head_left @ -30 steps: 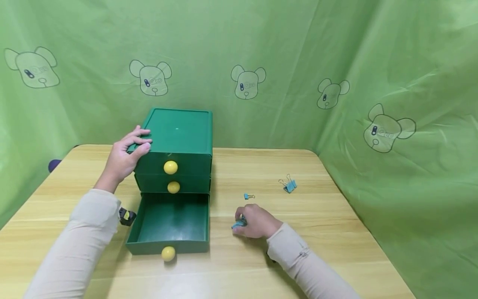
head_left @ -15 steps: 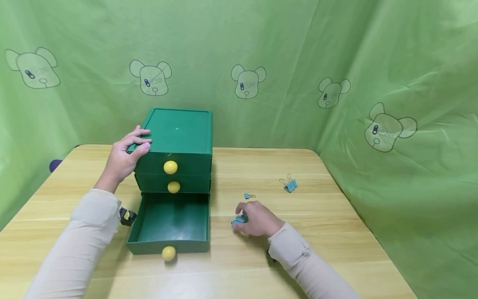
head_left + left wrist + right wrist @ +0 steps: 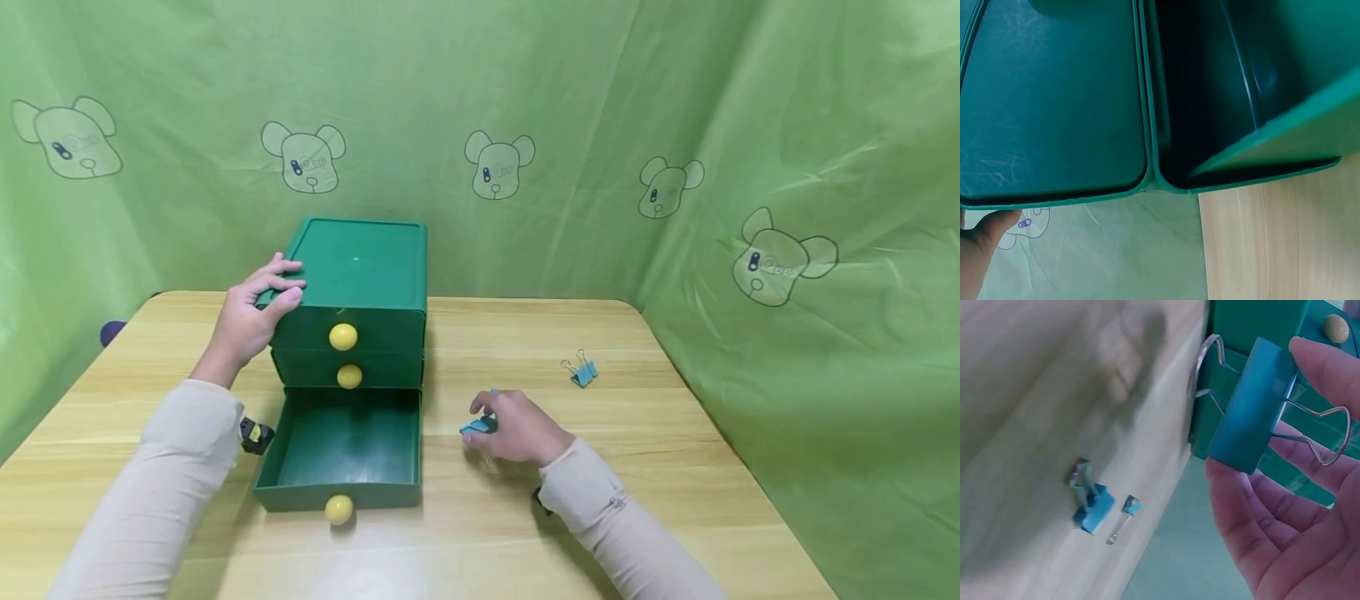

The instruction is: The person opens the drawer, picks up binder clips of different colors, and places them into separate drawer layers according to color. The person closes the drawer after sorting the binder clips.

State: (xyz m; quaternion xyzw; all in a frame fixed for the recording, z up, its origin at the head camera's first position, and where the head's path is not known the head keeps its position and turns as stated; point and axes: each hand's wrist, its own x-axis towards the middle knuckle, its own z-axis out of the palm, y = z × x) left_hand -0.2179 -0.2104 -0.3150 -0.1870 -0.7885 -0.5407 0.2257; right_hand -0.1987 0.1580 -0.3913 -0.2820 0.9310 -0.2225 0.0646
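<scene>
A green drawer cabinet (image 3: 356, 262) with yellow round knobs stands left of centre, its bottom drawer (image 3: 345, 442) pulled out. My left hand (image 3: 251, 312) rests on the cabinet's top left edge, fingers and thumb lying over the rim; the left wrist view shows only its thumb (image 3: 997, 228) and a bit of palm. Over the table right of the drawer, my right hand (image 3: 517, 427) pinches a large blue binder clip (image 3: 1254, 406) by its ends, between thumb and fingers. Behind that hand, a small blue binder clip (image 3: 494, 391) is almost hidden. Farther right lies another blue binder clip (image 3: 583, 372), handles up.
The wooden table (image 3: 675, 500) carries everything, with a green cloth (image 3: 570, 83) printed with bear heads behind and at the sides. At the left wrist sits a small black device (image 3: 257, 435), beside the open drawer. A purple round thing (image 3: 112, 332) shows past the table's left edge.
My right hand has moved slightly away from me with the large binder clip, now covering most of the small one. The left hand and the cabinet stay put.
</scene>
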